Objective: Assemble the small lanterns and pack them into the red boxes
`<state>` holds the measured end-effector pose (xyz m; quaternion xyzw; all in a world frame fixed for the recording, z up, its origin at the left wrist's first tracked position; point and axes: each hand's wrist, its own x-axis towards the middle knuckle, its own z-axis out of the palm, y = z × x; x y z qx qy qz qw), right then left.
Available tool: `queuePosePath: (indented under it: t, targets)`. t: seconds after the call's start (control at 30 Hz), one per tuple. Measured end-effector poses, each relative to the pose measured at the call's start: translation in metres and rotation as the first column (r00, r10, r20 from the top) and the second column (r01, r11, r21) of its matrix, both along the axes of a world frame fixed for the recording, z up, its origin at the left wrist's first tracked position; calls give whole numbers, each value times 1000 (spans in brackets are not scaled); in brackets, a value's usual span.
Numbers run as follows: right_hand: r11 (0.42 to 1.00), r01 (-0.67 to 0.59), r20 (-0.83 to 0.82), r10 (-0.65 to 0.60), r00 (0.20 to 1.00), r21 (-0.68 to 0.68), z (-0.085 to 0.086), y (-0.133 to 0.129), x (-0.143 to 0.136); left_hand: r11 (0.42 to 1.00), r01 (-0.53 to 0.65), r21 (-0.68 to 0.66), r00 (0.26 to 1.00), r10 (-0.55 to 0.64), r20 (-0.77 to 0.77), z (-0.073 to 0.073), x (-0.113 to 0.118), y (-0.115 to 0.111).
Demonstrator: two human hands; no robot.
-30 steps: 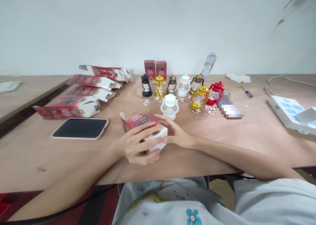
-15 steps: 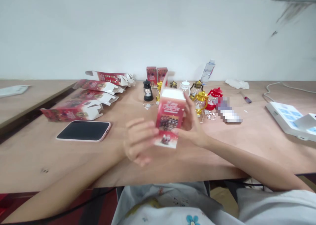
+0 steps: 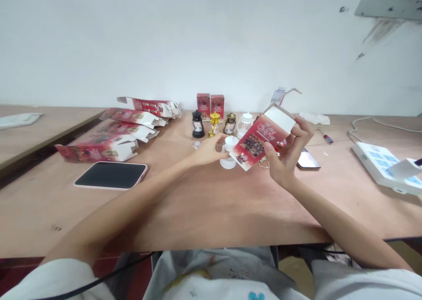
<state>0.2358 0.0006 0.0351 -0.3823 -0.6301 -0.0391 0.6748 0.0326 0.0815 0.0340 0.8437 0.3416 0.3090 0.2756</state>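
My left hand [image 3: 212, 150] has its fingers around a small white lantern [image 3: 228, 163], just above or on the table. In my right hand [image 3: 290, 153] is a red printed Christmas box [image 3: 260, 137], tilted, with its top flap open and its lower corner close beside the white lantern. Behind them stand a black lantern [image 3: 198, 125], a gold lantern [image 3: 214, 124], a dark bronze lantern [image 3: 230, 124] and another white lantern [image 3: 245, 123]. The box and my right hand mostly hide the other lanterns on that side.
Flattened red boxes [image 3: 95, 146] overlap at the left, near a pink-edged phone [image 3: 111, 175]. Two closed boxes [image 3: 203, 106] stand by the wall. To the right are another phone [image 3: 308, 160], a screwdriver [image 3: 327, 138], a tissue [image 3: 315, 118] and a white device [image 3: 385, 164].
My left hand has left the box, moved forward and taken hold of a white lantern. My right hand has carried the box to the right and tilted it.
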Motion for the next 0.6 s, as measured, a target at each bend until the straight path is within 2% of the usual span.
queuePosePath:
  t: [0.07, 0.17, 0.27, 0.37, 0.47, 0.53, 0.6]
  targets:
    - [992, 102, 53, -105, 993, 71, 0, 1, 3, 999, 0, -54, 999, 2, 38, -5, 4, 0]
    - [943, 228, 150, -269, 951, 242, -7, 4, 8, 990, -126, -66, 983, 133, 124, -6, 4, 1]
    - [904, 228, 283, -339, 897, 361, -24, 9, 11, 962, -263, -70, 908, 271, 318, 6, -5, 7]
    - [933, 130, 387, -262, 884, 336, -39, 15, 10, 934, -356, -23, 820, 325, 471, 38, -21, 10]
    - [982, 34, 462, -119, 879, 188, -43, 16, 5, 920, -389, 56, 678, 244, 693, 78, -36, -1]
    - [995, -40, 492, -13, 870, 97, -39, 12, 1, 947, -313, 68, 620, 150, 770, 101, -43, -18]
    - [993, -114, 484, 81, 871, 39, -32, 4, -5, 979, -195, 58, 598, 72, 798, 116, -46, -37]
